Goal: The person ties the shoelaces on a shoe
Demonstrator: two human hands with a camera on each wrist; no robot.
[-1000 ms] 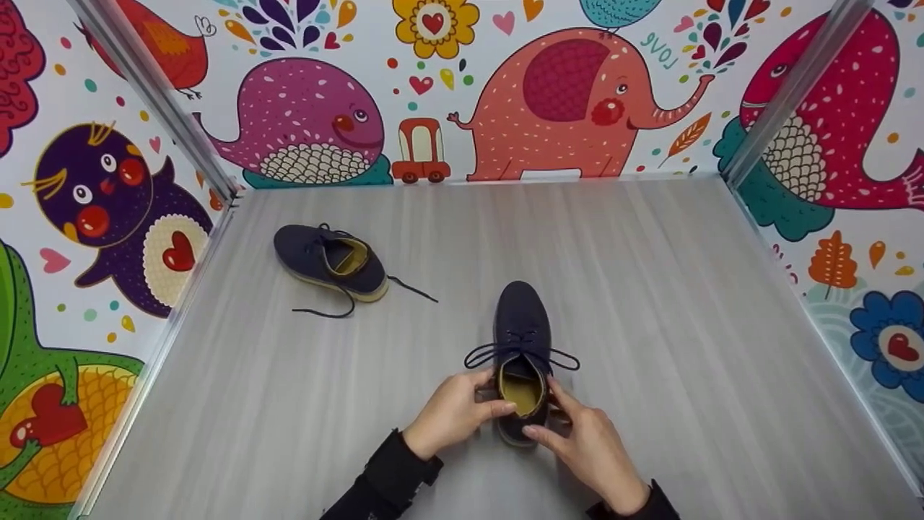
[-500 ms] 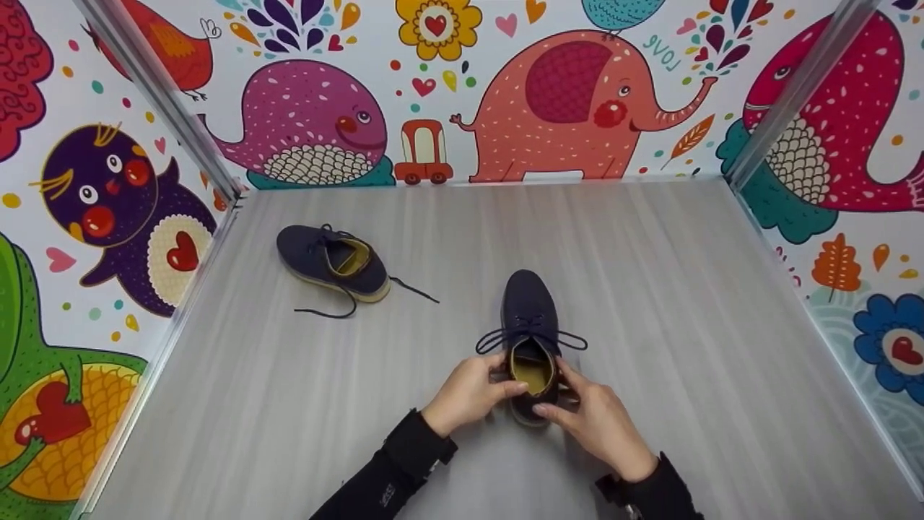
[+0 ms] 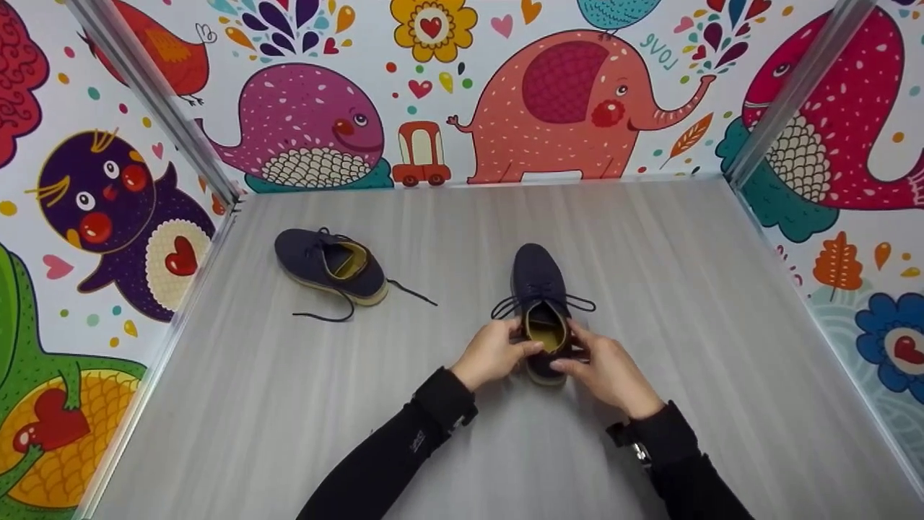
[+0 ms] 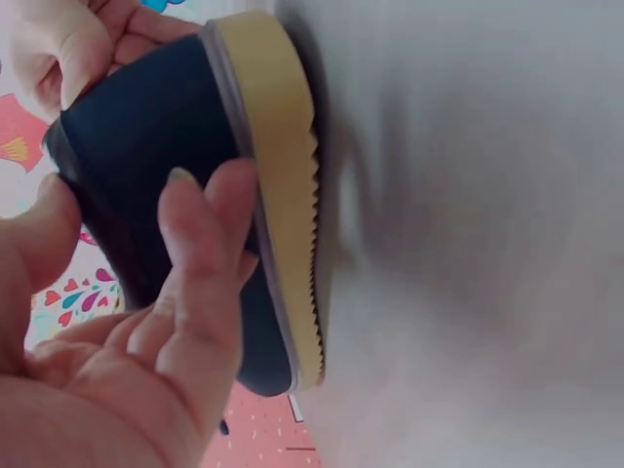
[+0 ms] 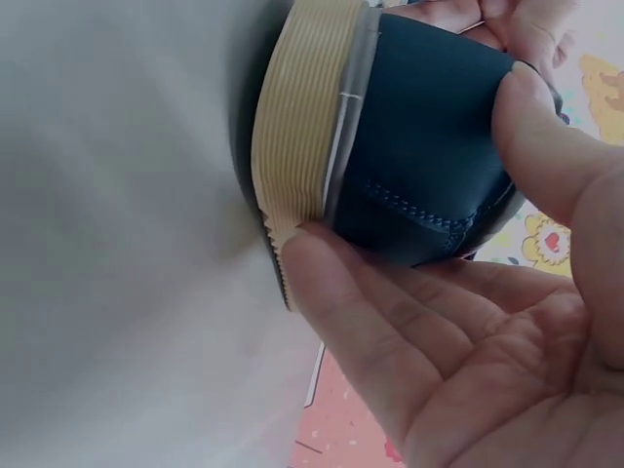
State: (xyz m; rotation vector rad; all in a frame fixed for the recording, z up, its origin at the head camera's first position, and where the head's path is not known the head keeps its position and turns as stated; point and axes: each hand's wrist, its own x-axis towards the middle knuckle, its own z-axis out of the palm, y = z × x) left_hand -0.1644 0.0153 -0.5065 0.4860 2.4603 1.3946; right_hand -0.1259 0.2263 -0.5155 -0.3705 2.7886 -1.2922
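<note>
Right of the frame's centre, the left hand (image 3: 493, 354) and right hand (image 3: 613, 372) grasp the tied shoe (image 3: 538, 271) between thumbs and fingers around its heel end. The step in hand looks like positioning it on the table (image 3: 447, 238); the next move seems to call for an even release, then reaching for the untied shoe (image 3: 297, 249), upper left.

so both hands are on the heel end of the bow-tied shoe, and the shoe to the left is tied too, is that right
Not quite: the shoe to the left has its lace undone, both ends trailing loose, as the head view shows. The left hand and right hand are on the heel end of the bow-tied shoe.
</note>
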